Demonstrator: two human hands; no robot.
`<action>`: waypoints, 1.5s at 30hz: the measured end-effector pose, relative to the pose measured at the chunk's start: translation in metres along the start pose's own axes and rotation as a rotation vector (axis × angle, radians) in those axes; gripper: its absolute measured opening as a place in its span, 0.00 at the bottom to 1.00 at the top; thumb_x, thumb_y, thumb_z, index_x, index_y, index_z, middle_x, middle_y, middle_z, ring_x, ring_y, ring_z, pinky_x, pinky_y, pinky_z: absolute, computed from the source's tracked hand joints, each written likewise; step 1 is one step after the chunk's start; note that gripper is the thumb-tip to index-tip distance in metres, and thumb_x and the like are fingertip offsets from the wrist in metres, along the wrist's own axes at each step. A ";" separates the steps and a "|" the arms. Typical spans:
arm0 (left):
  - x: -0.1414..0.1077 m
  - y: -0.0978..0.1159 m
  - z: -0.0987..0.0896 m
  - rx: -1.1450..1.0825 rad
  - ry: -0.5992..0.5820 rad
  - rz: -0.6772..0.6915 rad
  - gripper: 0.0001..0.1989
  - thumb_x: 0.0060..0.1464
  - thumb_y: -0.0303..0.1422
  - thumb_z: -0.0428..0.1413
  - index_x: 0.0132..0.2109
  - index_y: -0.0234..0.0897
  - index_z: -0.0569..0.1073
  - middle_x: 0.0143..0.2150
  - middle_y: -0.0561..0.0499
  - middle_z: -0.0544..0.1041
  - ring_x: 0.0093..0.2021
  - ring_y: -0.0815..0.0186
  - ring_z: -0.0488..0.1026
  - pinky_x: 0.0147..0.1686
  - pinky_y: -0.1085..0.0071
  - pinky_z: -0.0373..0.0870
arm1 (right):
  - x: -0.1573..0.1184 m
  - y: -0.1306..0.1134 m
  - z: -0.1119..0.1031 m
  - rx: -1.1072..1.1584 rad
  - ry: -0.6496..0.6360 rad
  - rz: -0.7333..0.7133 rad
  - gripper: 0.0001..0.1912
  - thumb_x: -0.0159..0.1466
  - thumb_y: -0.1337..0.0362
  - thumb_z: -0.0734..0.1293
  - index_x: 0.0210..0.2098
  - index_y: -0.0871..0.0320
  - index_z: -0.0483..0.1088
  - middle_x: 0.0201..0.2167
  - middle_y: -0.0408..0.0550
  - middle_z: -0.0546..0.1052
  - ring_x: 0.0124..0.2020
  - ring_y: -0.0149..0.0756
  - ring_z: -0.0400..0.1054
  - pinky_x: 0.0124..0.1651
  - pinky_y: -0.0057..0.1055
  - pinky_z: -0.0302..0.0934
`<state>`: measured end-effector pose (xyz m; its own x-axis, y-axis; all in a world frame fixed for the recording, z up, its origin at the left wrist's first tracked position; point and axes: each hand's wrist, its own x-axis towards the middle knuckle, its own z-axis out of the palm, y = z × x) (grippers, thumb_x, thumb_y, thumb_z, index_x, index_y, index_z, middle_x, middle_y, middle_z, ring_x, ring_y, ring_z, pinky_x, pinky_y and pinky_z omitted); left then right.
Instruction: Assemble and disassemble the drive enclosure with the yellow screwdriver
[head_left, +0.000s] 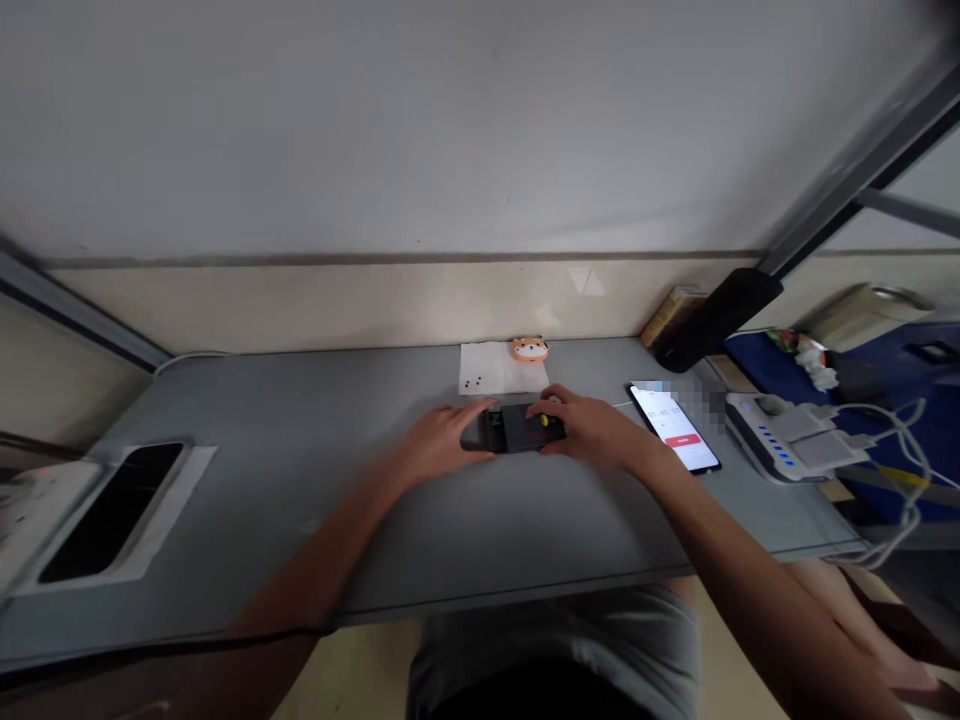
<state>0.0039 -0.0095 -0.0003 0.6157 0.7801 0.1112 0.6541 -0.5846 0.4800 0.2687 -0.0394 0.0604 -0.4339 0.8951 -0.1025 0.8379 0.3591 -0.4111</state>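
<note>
Barely legible digits show on the phone (667, 425) beside the right hand (589, 430).

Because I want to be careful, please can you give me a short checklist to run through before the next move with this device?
1. Left hand on device: ok, touching it.
2. Right hand on device: ok, touching it.
3. Device lying flat on desk: ok.
4. Phone clear of right hand: cannot tell, very close.
5. Paper and toy apart from device: ok.
</note>
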 end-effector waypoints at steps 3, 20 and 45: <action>0.000 0.001 0.000 0.026 -0.026 -0.040 0.44 0.54 0.43 0.69 0.73 0.48 0.59 0.56 0.46 0.81 0.53 0.50 0.79 0.52 0.59 0.74 | 0.010 -0.006 0.007 0.019 0.018 -0.087 0.23 0.56 0.66 0.79 0.50 0.48 0.78 0.52 0.50 0.76 0.34 0.38 0.75 0.39 0.37 0.68; -0.004 -0.002 0.006 0.036 0.113 0.138 0.23 0.58 0.44 0.62 0.57 0.41 0.74 0.51 0.45 0.82 0.49 0.54 0.81 0.53 0.58 0.76 | 0.050 0.006 0.026 1.057 0.915 0.161 0.34 0.60 0.29 0.61 0.34 0.55 0.71 0.21 0.40 0.71 0.20 0.28 0.61 0.24 0.28 0.57; 0.000 0.003 0.003 -0.310 0.107 -0.084 0.24 0.71 0.45 0.42 0.49 0.37 0.79 0.40 0.46 0.83 0.42 0.58 0.80 0.44 0.65 0.76 | 0.059 0.012 0.049 1.081 0.752 0.218 0.34 0.58 0.29 0.63 0.37 0.54 0.73 0.28 0.47 0.80 0.24 0.33 0.63 0.30 0.32 0.59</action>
<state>0.0070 -0.0119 -0.0017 0.5049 0.8512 0.1433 0.5255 -0.4348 0.7313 0.2370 0.0047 0.0051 0.2546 0.9596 0.1200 0.0324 0.1155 -0.9928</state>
